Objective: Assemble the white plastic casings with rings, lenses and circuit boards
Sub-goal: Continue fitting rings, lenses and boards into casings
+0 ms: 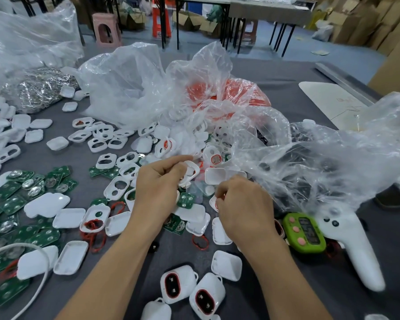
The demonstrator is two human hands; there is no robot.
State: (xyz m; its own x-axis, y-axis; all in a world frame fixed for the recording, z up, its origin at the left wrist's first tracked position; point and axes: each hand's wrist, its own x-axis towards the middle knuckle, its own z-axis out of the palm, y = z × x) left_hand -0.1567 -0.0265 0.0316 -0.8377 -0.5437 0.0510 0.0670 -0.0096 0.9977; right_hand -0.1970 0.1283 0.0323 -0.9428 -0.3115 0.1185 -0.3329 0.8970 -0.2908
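Our left hand (158, 182) gripped a white plastic casing frame (191, 171), long axis near upright; our right hand (244, 204) pinched a red-ringed white casing (213, 202).

My desk (282, 70) is covered in dark grey cloth. Beyond it the floor (321, 51) is a dull blue-grey. A pink stool (106, 31) and a red stool (161, 21) stand by long tables (270, 10) on thin black legs. Open cardboard boxes (187, 19) sit under those tables, and taller stacks of brown cartons (367, 24) fill the far right. The light is soft and even.
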